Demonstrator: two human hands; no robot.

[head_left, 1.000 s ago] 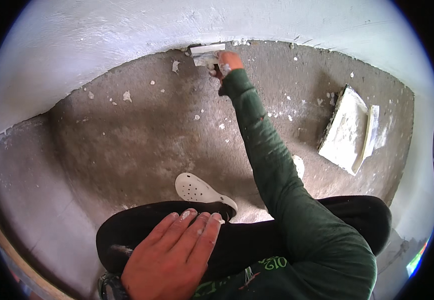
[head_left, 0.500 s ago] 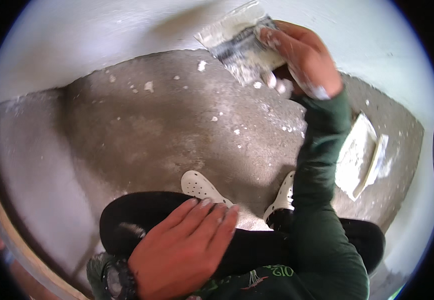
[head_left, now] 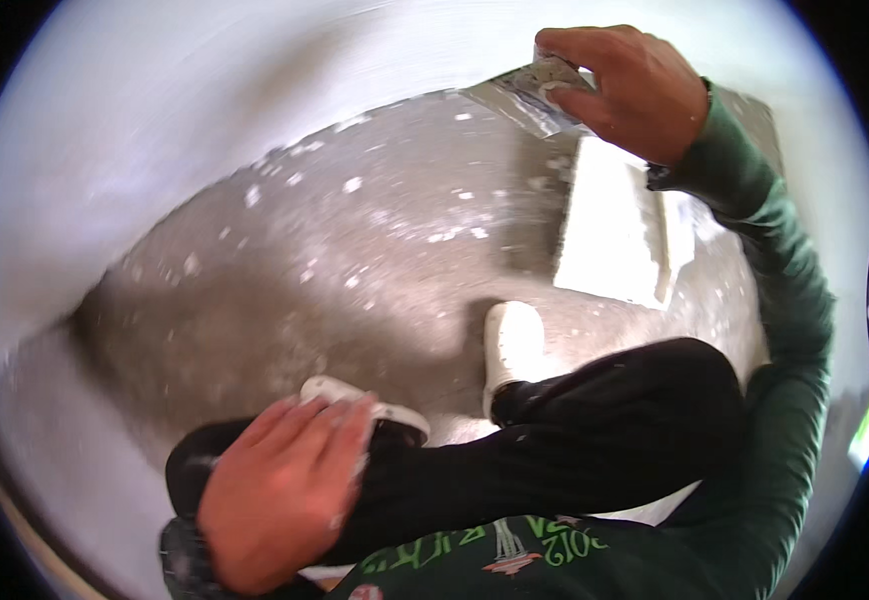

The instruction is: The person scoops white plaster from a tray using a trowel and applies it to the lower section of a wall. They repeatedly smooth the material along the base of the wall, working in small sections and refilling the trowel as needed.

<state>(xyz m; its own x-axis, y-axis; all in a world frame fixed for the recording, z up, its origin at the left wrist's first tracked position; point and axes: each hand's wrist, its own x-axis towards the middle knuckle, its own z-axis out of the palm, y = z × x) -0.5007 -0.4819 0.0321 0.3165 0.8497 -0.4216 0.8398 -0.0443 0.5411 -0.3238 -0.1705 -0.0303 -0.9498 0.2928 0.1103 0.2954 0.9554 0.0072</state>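
Note:
My right hand (head_left: 640, 95) is stretched out to the far right and grips a flat putty scraper (head_left: 530, 100). Thumb and fingers are closed on its back edge. The thin, putty-smeared blade points left, close to the foot of the white wall (head_left: 255, 85); I cannot tell whether it touches. My left hand (head_left: 280, 490) lies on my left knee, holding nothing, with its fingers stretched out and some white smears on it. Below my right wrist a flat white-coated board (head_left: 610, 230) with a raised strip along one side lies on the floor.
Grey concrete floor (head_left: 385, 260) spreads between me and the wall, with many white putty crumbs scattered over it. My feet in a right white clog (head_left: 515, 345) and a left one (head_left: 390, 410) are near my knees. A pale ledge (head_left: 85, 430) runs along the left.
My right hand and the scraper have gone right, and the blade now appears more edge-on. My view has turned, so the board appears further left. My left hand stays on the knee.

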